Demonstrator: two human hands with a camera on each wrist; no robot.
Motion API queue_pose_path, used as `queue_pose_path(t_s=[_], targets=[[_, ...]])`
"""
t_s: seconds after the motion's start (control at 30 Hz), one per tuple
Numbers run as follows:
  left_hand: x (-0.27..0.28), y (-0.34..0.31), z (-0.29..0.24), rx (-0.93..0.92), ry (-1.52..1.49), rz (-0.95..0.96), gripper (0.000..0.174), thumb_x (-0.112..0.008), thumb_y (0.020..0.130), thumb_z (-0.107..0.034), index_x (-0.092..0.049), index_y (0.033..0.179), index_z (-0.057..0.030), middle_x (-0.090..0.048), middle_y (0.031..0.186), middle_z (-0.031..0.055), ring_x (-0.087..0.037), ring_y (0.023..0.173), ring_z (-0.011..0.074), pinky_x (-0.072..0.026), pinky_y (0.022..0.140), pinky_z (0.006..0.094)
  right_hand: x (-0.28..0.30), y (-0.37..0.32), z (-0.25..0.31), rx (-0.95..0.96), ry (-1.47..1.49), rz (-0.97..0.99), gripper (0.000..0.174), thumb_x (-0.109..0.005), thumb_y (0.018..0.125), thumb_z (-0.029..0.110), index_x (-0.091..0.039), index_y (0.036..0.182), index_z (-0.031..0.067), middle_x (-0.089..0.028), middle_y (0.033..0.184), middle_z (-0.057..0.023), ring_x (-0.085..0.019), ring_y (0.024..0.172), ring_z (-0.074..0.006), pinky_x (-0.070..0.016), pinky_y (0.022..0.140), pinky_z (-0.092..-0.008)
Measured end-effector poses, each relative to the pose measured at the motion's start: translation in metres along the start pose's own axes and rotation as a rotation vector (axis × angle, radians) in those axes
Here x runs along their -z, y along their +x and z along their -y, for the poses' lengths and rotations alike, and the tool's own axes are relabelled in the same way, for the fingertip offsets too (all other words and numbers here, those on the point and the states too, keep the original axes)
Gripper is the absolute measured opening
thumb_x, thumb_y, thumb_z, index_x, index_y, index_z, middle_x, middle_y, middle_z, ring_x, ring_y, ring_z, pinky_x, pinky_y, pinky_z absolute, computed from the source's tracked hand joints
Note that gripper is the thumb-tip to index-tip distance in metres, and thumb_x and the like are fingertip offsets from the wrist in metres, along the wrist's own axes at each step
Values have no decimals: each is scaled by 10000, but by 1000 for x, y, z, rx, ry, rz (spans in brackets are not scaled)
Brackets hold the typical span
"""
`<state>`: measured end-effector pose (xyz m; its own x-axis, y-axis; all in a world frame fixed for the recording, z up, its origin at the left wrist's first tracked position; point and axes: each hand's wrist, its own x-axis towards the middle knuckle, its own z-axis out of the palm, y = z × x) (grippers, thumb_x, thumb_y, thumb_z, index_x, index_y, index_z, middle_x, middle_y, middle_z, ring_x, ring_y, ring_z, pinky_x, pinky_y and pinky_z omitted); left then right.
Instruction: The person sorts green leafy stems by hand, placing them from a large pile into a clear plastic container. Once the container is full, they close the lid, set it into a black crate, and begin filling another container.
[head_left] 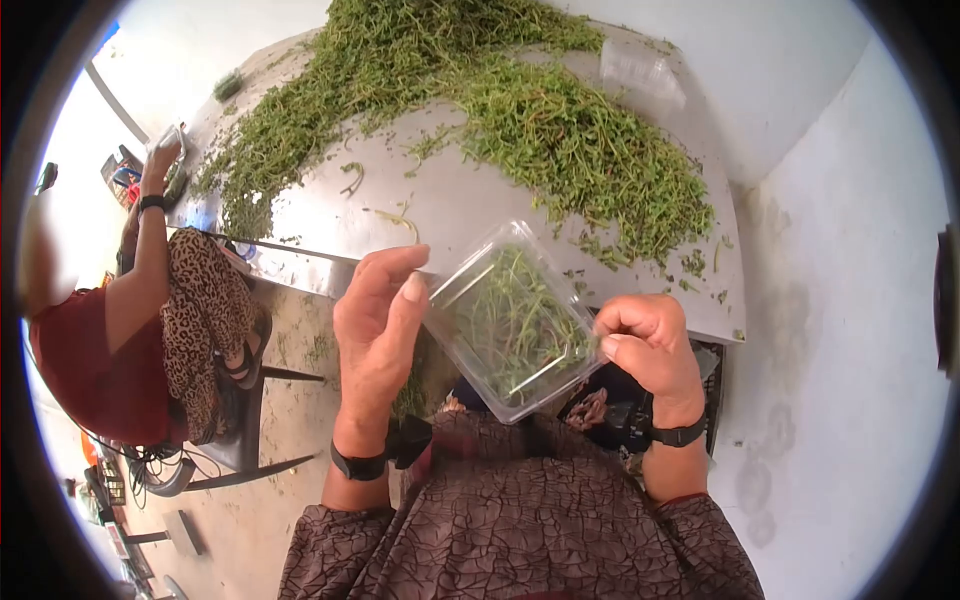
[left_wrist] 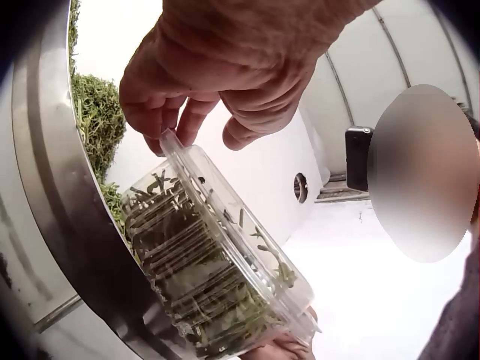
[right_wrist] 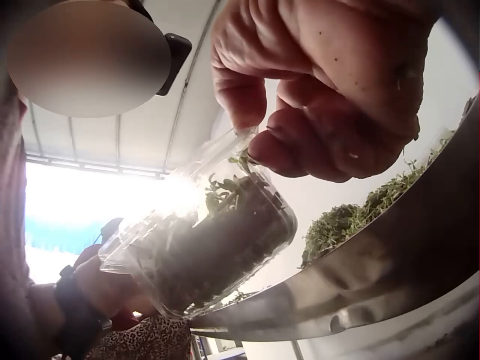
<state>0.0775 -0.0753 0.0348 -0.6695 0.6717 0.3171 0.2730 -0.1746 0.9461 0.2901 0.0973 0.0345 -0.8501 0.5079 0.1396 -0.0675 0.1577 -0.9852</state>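
A clear plastic clamshell box (head_left: pixel 515 325) with its lid down holds green leafy stems, tilted in front of my chest. My right hand (head_left: pixel 650 340) pinches its right corner between thumb and bent forefinger; the right wrist view shows the thumb and fingertips at the box's edge (right_wrist: pixel 225 146). On the opposite side, my left hand (head_left: pixel 375 310) has its fingers at the left corner. In the left wrist view those curled fingers (left_wrist: pixel 161 120) meet the lid's rim (left_wrist: pixel 176 146), while the thumb stands a little apart. Stems press against the ribbed wall of the box.
A metal table (head_left: pixel 400 190) lies ahead, bearing a large heap of green stems (head_left: pixel 400 70) and a nearer pile (head_left: pixel 590 150). Clear plastic containers (head_left: pixel 640 75) stand at the back right. Another person (head_left: pixel 110 330) sits at left beside a chair (head_left: pixel 245 440). A white wall (head_left: pixel 840 300) rises at right.
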Motion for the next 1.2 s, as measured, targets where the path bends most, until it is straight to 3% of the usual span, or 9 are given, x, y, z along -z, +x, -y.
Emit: queue_pose_path(t_s=[0.07,0.13,0.17,0.33,0.43,0.63,0.8,1.03,1.2], targets=[[-4,-5,-8,20,73,21,263,-596,945,-146,-628,1124,43,-618,1051,58,-560,901,99,-460,796,242,-1,-8,2,33,-84,39,54,-590,748,26,-581,732,-25,-504,620,2,-418,549,-78,-323,493,-265],[-9,-11,-14,186,28,135,266,-621,930,-152,-635,1107,46,-662,978,62,-588,873,91,-477,782,238,1,-14,-3,41,-105,48,52,-592,740,25,-580,731,-25,-506,620,-10,-424,544,-88,-326,491,-269],[-13,-12,-12,193,6,140,258,-643,916,-157,-647,1074,47,-681,898,61,-612,829,88,-496,750,236,2,-17,-6,64,-131,55,51,-595,732,23,-579,730,-26,-507,619,-22,-430,539,-98,-329,490,-273],[-18,-19,-9,226,101,236,243,-665,900,-175,-663,1016,38,-676,821,41,-617,760,79,-502,700,239,2,-29,3,40,-198,42,37,-592,716,15,-579,722,-19,-506,615,-37,-442,532,-113,-335,493,-279],[-19,-21,-11,213,76,273,238,-667,893,-179,-661,1004,32,-669,778,29,-596,719,68,-487,664,231,4,-38,3,50,-253,12,32,-594,702,12,-579,718,-11,-507,615,-35,-445,526,-118,-334,488,-280],[-22,-27,-20,376,43,376,182,-655,882,-152,-657,956,15,-645,729,17,-531,657,48,-436,586,219,4,-53,-1,64,-280,-19,36,-605,693,17,-586,719,1,-523,623,-31,-449,514,-116,-331,475,-267],[-18,-33,-14,180,145,427,143,-690,816,-111,-647,863,17,-621,725,30,-522,613,61,-429,557,229,-2,-67,0,-13,-267,-48,39,-620,711,22,-596,735,3,-534,635,-31,-475,519,-104,-357,481,-241],[-12,-37,-22,264,214,534,146,-673,804,-75,-653,929,-4,-601,767,10,-542,672,69,-435,617,236,-8,-79,-4,-20,-292,-35,77,-651,716,-14,-609,778,3,-556,660,-37,-499,526,-110,-384,488,-242],[-8,-38,-26,165,251,577,228,-669,735,-52,-682,957,-6,-604,744,30,-556,634,100,-439,595,258,-11,-83,-1,-5,-315,-41,89,-655,718,-27,-614,791,3,-565,662,-43,-509,526,-115,-387,486,-243]])
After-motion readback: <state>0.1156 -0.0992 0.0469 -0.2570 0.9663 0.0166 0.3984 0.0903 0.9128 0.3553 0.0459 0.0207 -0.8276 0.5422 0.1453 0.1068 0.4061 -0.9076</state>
